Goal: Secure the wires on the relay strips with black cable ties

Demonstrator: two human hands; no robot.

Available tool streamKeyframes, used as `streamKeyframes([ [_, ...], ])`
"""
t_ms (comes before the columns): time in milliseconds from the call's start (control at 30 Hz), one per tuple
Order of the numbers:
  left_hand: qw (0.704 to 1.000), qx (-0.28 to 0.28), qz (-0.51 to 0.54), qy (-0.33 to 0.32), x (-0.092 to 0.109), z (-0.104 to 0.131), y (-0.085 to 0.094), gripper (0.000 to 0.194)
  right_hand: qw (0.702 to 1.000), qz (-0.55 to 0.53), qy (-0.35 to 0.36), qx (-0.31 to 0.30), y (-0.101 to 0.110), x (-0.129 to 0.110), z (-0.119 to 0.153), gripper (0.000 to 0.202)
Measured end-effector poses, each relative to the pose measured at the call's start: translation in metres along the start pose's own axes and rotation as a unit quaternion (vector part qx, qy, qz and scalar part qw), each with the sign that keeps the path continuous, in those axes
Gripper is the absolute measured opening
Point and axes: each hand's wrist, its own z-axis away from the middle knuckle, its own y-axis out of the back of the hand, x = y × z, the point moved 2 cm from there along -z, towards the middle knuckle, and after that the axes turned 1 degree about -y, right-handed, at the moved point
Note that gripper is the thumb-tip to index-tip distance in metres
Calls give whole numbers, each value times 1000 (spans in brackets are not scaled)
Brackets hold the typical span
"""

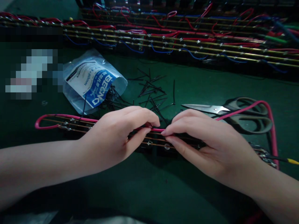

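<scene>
A long wired strip (70,123) with brass rods and a pink wire (272,124) lies across the green mat in front of me. My left hand (119,137) pinches the pink wire at the strip's middle. My right hand (205,140) meets it from the right, fingertips on the same wire and strip. The two sets of fingertips nearly touch. Whether a cable tie is between the fingers I cannot tell.
Loose black cable ties (151,90) spill from an open plastic bag (91,82) behind my hands. Grey-handled scissors (233,112) lie at the right, under the pink wire loop. Several finished strips with red and blue wires (163,40) are stacked along the back.
</scene>
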Motion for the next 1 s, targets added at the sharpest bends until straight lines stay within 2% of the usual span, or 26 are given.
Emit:
streamKeyframes([
  [200,995,8,86,48,-2,3,-1,30,1000,11,24,-13,0,0,-1,16],
  [267,993,4,99,56,-2,4,-1,27,999,5,28,-17,-1,0,-1,16],
  [400,996,-6,82,33,-3,3,-1,19,999,-1,36,-17,0,1,-1,16],
  [767,998,-20,65,-17,-3,1,-2,19,999,-13,27,-13,-1,1,-1,18],
  [1000,997,-10,71,-39,-1,2,-1,16,999,-22,26,-16,-2,1,-1,16],
])
